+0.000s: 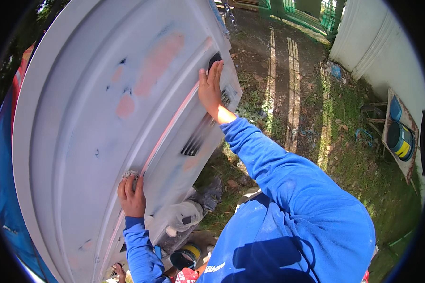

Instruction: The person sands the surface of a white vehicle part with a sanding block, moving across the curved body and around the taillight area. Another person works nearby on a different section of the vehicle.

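A large grey-primed, ribbed panel (94, 113), like a vehicle body part, fills the left half, with pinkish filler patches (159, 61) on it. Along one rib runs a pinkish-red line (171, 125). My right hand (211, 92) presses a dark piece of sandpaper (215, 60) against the panel near its far right edge. Lower down, my left hand (133, 198) grips a crumpled greyish rag (130, 174) on the same rib, its fingers closed round it. Between the two hands, toward the right, are dark vent slots (191, 145) in the panel.
Below the panel stand a translucent plastic container (184, 214) and a dark bucket (186, 256). On the right, a board (408, 165) holds another bucket (401, 140) beside a white wall (378, 42). Grass and dirt (311, 108) cover the ground. Someone's bare limb (120, 272) shows at lower left.
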Available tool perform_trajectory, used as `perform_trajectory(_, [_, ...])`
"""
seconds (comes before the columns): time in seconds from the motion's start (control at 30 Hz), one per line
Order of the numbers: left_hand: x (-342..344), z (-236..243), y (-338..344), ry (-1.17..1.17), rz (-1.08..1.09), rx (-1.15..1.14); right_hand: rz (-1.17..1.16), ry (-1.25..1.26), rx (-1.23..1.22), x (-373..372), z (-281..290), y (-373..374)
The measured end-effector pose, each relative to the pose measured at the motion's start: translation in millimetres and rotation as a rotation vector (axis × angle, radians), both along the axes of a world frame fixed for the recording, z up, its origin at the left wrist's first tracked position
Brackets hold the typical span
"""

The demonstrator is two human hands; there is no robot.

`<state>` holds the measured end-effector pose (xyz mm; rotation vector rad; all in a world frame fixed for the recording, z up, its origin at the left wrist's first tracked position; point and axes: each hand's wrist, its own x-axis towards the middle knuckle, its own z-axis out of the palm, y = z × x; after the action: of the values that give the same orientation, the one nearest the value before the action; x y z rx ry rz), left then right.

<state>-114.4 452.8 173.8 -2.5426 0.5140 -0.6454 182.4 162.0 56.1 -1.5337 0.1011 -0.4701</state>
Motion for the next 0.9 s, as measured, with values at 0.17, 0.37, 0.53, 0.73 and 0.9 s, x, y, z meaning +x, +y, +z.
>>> perform_trajectory(0.17, [12.4,-13.3,29.2,-0.190,-0.082,0.113,0.064,-0.206,-0.191,-149.1,-22.6,142.1])
perform_trajectory(0.37, [21.3,-20.8,32.0,-0.262,-0.118,0.196,-0.157,0.074,-0.065,-44.1,11.6,72.7])
perform_trajectory(0.53, [22.3,-20.2,32.2,-0.262,-0.113,0.203,-0.005,-0.104,-0.102,-124.0,-6.0,128.1])
perform_trajectory(0.73, [27.5,-19.1,25.2,-0.278,-0.137,0.188,-0.156,0.107,0.030,14.9,4.1,15.5])
perform_trajectory(0.9, [22.1,-19.8,30.1,-0.278,-0.124,0.211,-0.044,0.000,-0.005,-10.2,-21.2,38.9])
